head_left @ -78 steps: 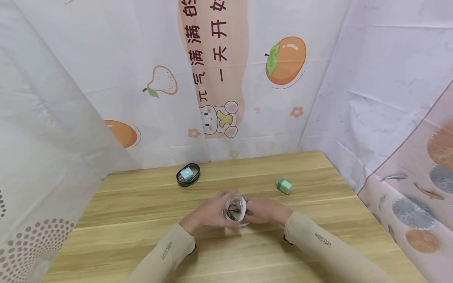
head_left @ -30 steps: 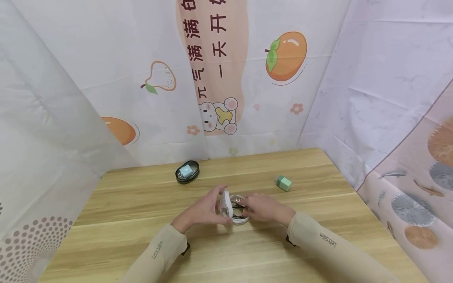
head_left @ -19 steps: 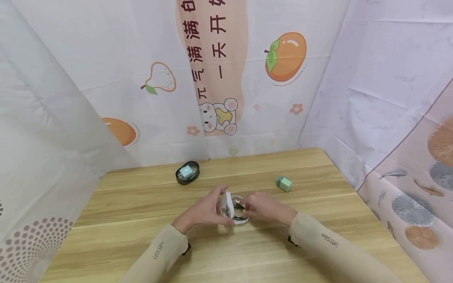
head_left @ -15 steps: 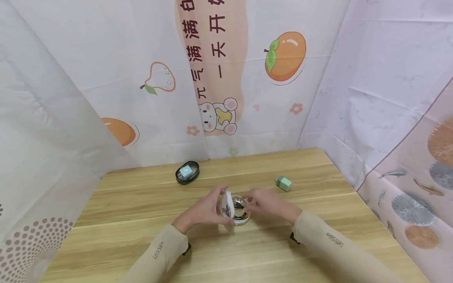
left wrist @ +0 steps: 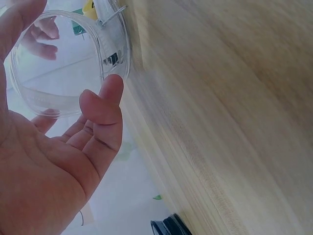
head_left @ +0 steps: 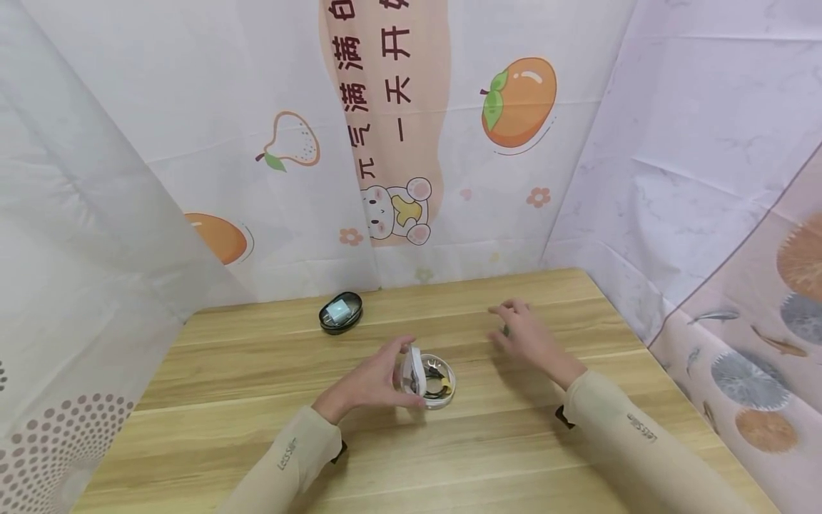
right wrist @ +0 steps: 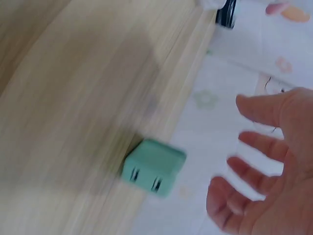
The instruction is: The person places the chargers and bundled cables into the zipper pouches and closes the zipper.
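charger (right wrist: pixel 152 169) — beneath the right hand (head_left: pixel 530 338), apart

Tabletop (head_left: pixel 257 378): pale wood look, grain streaks running mostly side to side. Three items on it. Clear round case (head_left: pixel 453 384), white-rimmed, base down between the hands, right by the left hand (head_left: pixel 375 378), which holds its lid (head_left: pixel 417 371) tilted up. Black-rimmed oval case (head_left: pixel 334 330) lies flat beyond the left hand, toward the far edge. Mint-green charger block (right wrist: pixel 154 169) sits just beside the right hand (head_left: pixel 529 339), mostly hidden by it in head view; right wrist view shows fingers apart from it.
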The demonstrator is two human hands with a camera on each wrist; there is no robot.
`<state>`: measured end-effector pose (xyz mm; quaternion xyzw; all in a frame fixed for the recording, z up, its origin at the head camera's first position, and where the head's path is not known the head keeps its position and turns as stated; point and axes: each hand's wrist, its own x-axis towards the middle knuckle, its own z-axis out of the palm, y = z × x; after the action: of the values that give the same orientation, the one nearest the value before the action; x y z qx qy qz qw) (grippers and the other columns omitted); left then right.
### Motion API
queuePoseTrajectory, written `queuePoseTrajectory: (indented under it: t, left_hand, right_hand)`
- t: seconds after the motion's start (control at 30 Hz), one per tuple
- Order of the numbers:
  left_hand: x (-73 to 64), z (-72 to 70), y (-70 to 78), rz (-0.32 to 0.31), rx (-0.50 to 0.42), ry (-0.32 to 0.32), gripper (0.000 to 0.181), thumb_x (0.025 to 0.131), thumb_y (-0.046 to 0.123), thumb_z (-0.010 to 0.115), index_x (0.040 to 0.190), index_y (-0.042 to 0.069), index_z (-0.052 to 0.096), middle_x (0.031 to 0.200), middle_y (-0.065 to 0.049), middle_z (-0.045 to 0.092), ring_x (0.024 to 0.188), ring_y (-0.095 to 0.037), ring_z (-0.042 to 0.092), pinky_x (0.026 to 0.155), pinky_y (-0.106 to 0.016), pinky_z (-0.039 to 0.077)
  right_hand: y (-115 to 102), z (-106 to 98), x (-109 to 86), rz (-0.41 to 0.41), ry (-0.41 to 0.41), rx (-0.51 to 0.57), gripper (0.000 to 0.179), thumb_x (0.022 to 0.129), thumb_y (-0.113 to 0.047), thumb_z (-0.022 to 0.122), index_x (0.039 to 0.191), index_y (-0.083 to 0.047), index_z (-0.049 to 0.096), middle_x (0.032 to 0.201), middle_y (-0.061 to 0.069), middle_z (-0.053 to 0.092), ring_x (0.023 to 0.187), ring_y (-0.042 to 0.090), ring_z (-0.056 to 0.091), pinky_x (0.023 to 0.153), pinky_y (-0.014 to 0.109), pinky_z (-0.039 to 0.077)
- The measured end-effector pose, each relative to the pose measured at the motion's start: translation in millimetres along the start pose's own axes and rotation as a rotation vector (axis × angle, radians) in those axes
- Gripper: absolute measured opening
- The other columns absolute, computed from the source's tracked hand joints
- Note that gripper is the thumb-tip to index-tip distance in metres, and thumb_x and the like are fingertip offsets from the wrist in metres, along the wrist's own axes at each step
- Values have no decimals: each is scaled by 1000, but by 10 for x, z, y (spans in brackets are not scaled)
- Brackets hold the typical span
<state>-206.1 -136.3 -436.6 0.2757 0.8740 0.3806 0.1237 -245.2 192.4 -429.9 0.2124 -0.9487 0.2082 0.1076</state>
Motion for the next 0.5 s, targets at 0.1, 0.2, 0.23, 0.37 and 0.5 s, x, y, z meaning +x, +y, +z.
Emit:
queuePoseTrajectory:
  t: [0.1, 0.2, 0.23, 0.37, 0.5]
  left_hand:
    - [-1, 3, -1, 0, -2, -1, 118, 69, 51, 91, 159, 13, 24, 145, -14, 46, 110, -22, 56, 95, -42, 48]
    - [-7, 1, 0, -4, -4, -1, 118, 69, 51, 91, 159, 13, 24, 145, -13, 46, 115, -21, 54, 98, -43, 47]
    - [-10, 0, 0, -7, -6, -2, 119, 69, 51, 91, 159, 13, 24, 145, -13, 46, 115, -21, 55, 98, -43, 47]
    - [-20, 7, -4, -6, -28, -8, 119, 70, 49, 92, 159, 12, 23, 145, -14, 46, 112, -23, 56, 96, -43, 48]
    - [-15, 18, -10, 4, -24, -7, 119, 70, 49, 92, 159, 10, 24, 145, -14, 46, 115, -24, 56, 97, -43, 48]
  right_hand:
    - [111, -49, -23, 92, -26, -20, 56, 95, -21, 73, 141, 4, 52, 132, 34, 51, 120, 51, 48, 96, 64, 45]
    - [189, -91, -38, 148, -89, -40, 60, 97, -26, 70, 144, 5, 48, 133, 36, 51, 122, 53, 48, 98, 65, 43]
    - [207, -99, -40, 160, -106, -43, 60, 98, -27, 69, 144, 5, 48, 133, 36, 51, 122, 53, 48, 99, 65, 43]
    - [284, -91, -33, 161, -153, -72, 55, 97, -27, 69, 138, 7, 55, 129, 34, 58, 119, 52, 53, 98, 63, 44]
    - [361, -51, -14, 159, -168, -69, 44, 94, -21, 71, 127, 9, 63, 114, 26, 68, 97, 40, 65, 83, 54, 53]
